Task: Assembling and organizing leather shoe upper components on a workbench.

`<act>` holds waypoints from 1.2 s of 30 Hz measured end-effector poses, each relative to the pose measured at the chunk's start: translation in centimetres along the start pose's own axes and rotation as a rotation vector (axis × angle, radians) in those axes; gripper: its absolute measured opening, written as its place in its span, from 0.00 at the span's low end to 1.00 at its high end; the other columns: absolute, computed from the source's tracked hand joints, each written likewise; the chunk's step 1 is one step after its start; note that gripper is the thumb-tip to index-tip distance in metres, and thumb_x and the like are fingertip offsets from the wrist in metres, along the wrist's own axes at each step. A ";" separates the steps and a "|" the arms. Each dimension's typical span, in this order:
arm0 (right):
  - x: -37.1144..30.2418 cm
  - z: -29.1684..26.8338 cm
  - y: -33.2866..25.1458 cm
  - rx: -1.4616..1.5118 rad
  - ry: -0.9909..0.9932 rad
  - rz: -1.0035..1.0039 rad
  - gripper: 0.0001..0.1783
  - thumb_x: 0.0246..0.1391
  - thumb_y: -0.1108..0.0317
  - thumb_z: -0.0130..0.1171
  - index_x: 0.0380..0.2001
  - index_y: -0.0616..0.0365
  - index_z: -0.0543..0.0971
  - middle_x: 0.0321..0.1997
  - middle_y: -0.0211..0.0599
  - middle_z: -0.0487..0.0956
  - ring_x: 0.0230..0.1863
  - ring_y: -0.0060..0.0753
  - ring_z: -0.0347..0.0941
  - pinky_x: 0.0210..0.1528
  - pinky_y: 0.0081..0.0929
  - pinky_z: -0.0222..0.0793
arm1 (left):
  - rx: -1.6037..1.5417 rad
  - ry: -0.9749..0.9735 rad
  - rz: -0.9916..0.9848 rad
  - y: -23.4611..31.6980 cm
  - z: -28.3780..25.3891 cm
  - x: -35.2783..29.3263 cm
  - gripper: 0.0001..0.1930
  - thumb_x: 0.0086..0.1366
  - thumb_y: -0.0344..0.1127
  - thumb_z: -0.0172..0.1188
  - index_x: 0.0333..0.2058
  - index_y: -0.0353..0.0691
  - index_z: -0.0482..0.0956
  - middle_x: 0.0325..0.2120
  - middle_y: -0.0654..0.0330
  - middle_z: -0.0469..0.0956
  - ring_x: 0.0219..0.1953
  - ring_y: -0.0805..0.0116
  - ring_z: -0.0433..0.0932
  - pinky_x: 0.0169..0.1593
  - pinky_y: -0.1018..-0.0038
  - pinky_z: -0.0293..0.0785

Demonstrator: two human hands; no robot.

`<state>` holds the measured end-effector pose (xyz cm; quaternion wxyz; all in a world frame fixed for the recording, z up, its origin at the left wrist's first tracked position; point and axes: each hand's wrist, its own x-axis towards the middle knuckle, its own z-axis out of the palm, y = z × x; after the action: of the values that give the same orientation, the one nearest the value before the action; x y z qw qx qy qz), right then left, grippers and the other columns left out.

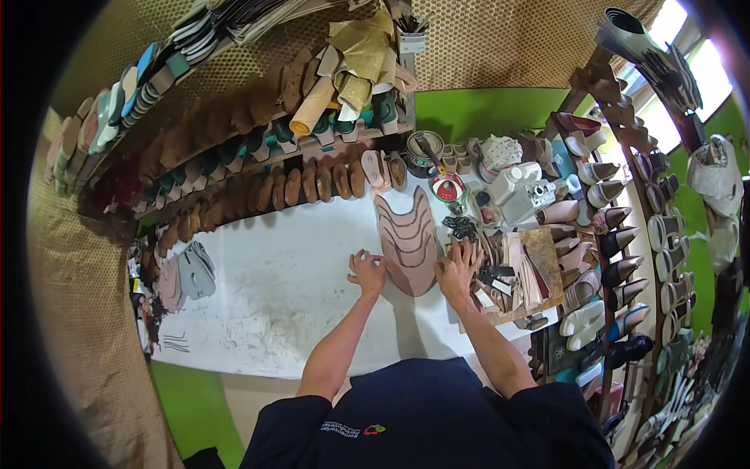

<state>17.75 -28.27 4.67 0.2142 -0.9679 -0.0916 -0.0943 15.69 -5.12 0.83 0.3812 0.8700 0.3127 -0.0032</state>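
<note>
Dark-sleeved forearms are seen rising from the lower edge toward a row of overlapped pink leather pieces [406, 242] laid out on the white counter [266, 305]. The left hand [367, 272] is pressed against the left edge of the pieces with its grip curled loosely and nothing pinched; the right hand [458, 270] is laid flat at their right edge, fingers spread. A sideways push could be enough to slide the loosely overlapped pieces out of line. Just right of the pieces, a cluttered board of leather scraps [522, 270] crowds the right hand and could be knocked. Beyond the pieces' far end, a red-lidded tin [448, 187] and an open can [424, 148] could be tipped. Left of the pieces, grey cut-outs [195, 270] lie well apart.
</note>
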 end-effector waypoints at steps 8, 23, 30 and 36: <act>0.3 0.2 0.1 -0.052 -0.047 -0.020 0.09 0.53 0.60 0.69 0.30 0.53 0.88 0.75 0.42 0.67 0.81 0.60 0.48 0.75 0.80 0.26 | 0.038 -0.007 0.004 -0.8 0.5 0.7 0.14 0.61 0.52 0.68 0.36 0.52 0.91 0.71 0.49 0.64 0.78 0.41 0.47 0.64 0.19 0.41; 0.4 -0.3 -0.6 -0.075 -0.045 0.024 0.08 0.55 0.63 0.67 0.32 0.56 0.88 0.73 0.44 0.70 0.80 0.58 0.51 0.77 0.79 0.26 | 0.079 -0.004 0.000 -0.4 0.4 0.8 0.07 0.64 0.47 0.68 0.35 0.56 0.91 0.72 0.56 0.62 0.79 0.44 0.44 0.66 0.18 0.36; 0.6 0.1 -0.6 -0.109 -0.044 -0.051 0.12 0.54 0.63 0.67 0.33 0.61 0.88 0.75 0.45 0.68 0.81 0.60 0.49 0.77 0.78 0.27 | 0.112 0.034 0.006 -0.3 0.2 0.5 0.11 0.65 0.49 0.69 0.41 0.54 0.89 0.73 0.55 0.60 0.79 0.44 0.43 0.66 0.18 0.35; 0.6 0.3 -1.0 -0.095 -0.107 -0.136 0.17 0.55 0.61 0.67 0.42 0.63 0.87 0.79 0.45 0.62 0.83 0.59 0.45 0.78 0.76 0.29 | 0.288 0.139 0.352 -1.4 0.0 -3.2 0.20 0.66 0.49 0.67 0.55 0.54 0.82 0.77 0.51 0.50 0.80 0.42 0.39 0.66 0.19 0.34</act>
<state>18.15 -27.16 4.89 0.1559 -0.9722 -0.1639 -0.0611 12.35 -6.17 0.68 0.2256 0.9546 0.1780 0.0788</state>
